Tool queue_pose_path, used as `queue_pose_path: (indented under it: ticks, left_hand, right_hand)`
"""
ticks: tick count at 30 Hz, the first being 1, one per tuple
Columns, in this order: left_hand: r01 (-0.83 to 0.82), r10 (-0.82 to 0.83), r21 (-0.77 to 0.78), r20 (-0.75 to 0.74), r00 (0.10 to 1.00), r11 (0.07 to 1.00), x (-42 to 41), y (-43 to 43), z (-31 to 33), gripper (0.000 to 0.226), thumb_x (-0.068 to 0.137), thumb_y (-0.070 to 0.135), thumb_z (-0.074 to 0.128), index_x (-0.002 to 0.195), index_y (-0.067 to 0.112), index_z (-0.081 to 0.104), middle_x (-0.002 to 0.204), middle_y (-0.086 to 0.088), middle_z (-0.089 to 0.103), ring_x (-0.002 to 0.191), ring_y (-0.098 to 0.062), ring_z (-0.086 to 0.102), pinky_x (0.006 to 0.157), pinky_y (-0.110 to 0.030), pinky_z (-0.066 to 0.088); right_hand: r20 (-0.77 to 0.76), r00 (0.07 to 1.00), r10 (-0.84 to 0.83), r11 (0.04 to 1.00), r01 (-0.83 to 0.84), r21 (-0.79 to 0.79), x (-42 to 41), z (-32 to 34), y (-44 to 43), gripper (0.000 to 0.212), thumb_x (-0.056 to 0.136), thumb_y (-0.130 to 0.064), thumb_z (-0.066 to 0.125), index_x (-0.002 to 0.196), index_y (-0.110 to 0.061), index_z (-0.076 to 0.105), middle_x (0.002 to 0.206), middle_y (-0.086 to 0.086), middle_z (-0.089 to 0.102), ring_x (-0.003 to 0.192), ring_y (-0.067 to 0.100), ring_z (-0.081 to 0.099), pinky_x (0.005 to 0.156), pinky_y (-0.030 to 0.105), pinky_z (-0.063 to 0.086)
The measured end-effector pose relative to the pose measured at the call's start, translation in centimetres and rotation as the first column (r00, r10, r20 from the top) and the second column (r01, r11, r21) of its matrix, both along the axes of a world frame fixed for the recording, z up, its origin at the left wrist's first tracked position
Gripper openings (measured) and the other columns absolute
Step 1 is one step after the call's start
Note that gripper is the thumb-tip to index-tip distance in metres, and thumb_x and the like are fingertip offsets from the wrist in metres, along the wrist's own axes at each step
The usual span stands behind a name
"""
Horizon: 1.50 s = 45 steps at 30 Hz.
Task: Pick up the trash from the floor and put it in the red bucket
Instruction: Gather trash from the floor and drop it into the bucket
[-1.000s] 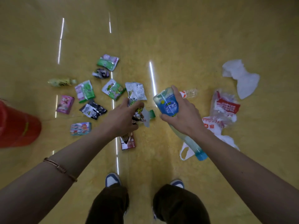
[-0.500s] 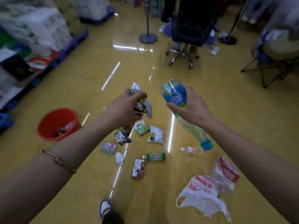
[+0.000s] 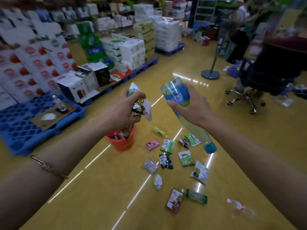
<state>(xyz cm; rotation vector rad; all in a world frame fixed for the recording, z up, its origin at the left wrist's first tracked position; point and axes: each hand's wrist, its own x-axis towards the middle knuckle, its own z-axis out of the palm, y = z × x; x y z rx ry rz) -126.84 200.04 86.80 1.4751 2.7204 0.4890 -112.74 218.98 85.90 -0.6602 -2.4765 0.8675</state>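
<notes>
My left hand (image 3: 122, 110) grips a bunch of crumpled snack wrappers (image 3: 142, 103), held just above the red bucket (image 3: 122, 143). The bucket stands on the yellow floor and holds some trash. My right hand (image 3: 191, 107) holds a clear plastic bottle (image 3: 191, 120) with a blue label, upside down, its blue cap pointing down to the right. Several snack packets (image 3: 167, 146) lie scattered on the floor right of the bucket, among them a small flattened bottle (image 3: 237, 205) at the lower right.
A blue pallet (image 3: 20, 128) with a small bottle on cardboard lies at the left. Stacked goods on pallets (image 3: 132, 52) line the back. A black office chair (image 3: 265, 77) and a round stand base (image 3: 210, 74) are at the right.
The view has lifted from the floor and turned toward the bucket. Both hands, still holding the wrappers and the bottle, have moved up and now sit near the bucket.
</notes>
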Motion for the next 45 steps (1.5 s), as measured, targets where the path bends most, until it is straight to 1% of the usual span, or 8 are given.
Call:
queue_pose_path:
  ticks: [6,13,20,26,31,36,41,45]
  left_hand:
    - [-0.106,0.105,-0.019,-0.056,0.993,0.994,-8.3,-8.8,0.6,0.062,0.077,0.032,0.069,0.129,0.037,0.036,0.124,-0.006,0.033,0.087,-0.029,0.054,0.069,-0.041,0.052]
    - [-0.2,0.196,-0.062,-0.067,0.978,0.978,-14.5,-15.5,0.1,0.063,0.08,0.031,0.069,0.133,0.036,0.035,0.136,-0.011,0.026,0.087,-0.027,0.055,0.071,-0.042,0.054]
    - [-0.24,0.239,-0.053,-0.028,0.971,0.969,-19.9,-17.3,-1.9,0.064,0.082,0.033,0.068,0.136,0.038,0.033,0.136,-0.008,0.021,0.092,-0.026,0.053,0.071,-0.036,0.052]
    - [-0.263,0.263,-0.077,-0.015,0.965,0.962,-27.3,-15.9,-3.8,0.065,0.083,0.033,0.066,0.138,0.04,0.033,0.14,-0.009,0.02,0.096,-0.027,0.054,0.069,-0.032,0.048]
    - [-0.261,0.262,-0.126,-0.01,0.965,0.957,-35.1,-12.0,-4.4,0.064,0.081,0.032,0.067,0.136,0.038,0.034,0.135,-0.008,0.022,0.106,-0.028,0.05,0.077,-0.038,0.054]
    - [-0.226,0.231,-0.197,0.006,0.973,0.954,-41.8,-7.8,-4.9,0.063,0.083,0.035,0.065,0.136,0.037,0.032,0.134,-0.008,0.022,0.09,-0.018,0.041,0.069,-0.033,0.05]
    - [-0.191,0.205,-0.221,0.038,0.978,0.956,-47.2,-4.7,-6.1,0.062,0.084,0.037,0.063,0.137,0.036,0.031,0.134,-0.008,0.022,0.1,-0.025,0.048,0.069,-0.031,0.045]
    - [-0.15,0.166,-0.234,0.051,0.985,0.961,-51.5,-1.9,-7.3,0.062,0.084,0.035,0.063,0.137,0.036,0.031,0.133,-0.009,0.023,0.094,-0.023,0.045,0.072,-0.032,0.047]
  right_hand:
    - [-0.057,0.995,0.078,0.993,-0.083,-0.08,-10.0,-0.4,-7.2,0.057,0.081,-0.048,0.064,0.127,-0.024,0.039,0.114,0.0,0.056,0.099,0.019,0.056,0.086,0.036,0.046]
    - [-0.009,0.987,0.159,0.984,-0.159,-0.08,-18.2,-1.1,-13.3,0.068,0.08,-0.036,0.065,0.137,-0.02,0.031,0.122,0.003,0.046,0.102,0.018,0.049,0.088,0.033,0.042]
    - [0.04,0.965,0.259,0.966,-0.257,-0.04,-26.2,-2.2,-15.1,0.074,0.08,-0.043,0.068,0.14,-0.017,0.032,0.125,0.003,0.043,0.103,0.01,0.04,0.086,0.024,0.034]
    - [0.039,0.955,0.295,0.955,-0.294,-0.035,-34.5,-4.3,-13.8,0.074,0.08,-0.048,0.067,0.139,-0.018,0.034,0.126,0.001,0.043,0.103,0.009,0.04,0.084,0.024,0.033]
    - [0.055,0.959,0.279,0.959,-0.275,-0.07,-42.1,-5.6,-9.9,0.078,0.077,-0.054,0.067,0.139,-0.02,0.034,0.124,0.001,0.046,0.108,0.013,0.046,0.084,0.026,0.036]
    - [0.111,0.956,0.272,0.96,-0.261,-0.106,-48.4,-6.5,-5.3,0.078,0.079,-0.051,0.068,0.14,-0.02,0.032,0.126,0.003,0.044,0.105,0.012,0.043,0.086,0.026,0.036]
    - [0.13,0.962,0.239,0.964,-0.219,-0.151,-53.1,-7.8,-1.8,0.081,0.08,-0.047,0.069,0.144,-0.017,0.029,0.133,0.005,0.041,0.119,0.02,0.045,0.095,0.03,0.037]
    - [0.14,0.969,0.205,0.968,-0.179,-0.177,-56.0,-8.7,0.4,0.084,0.081,-0.043,0.069,0.147,-0.017,0.024,0.138,0.005,0.038,0.124,0.019,0.042,0.1,0.031,0.035]
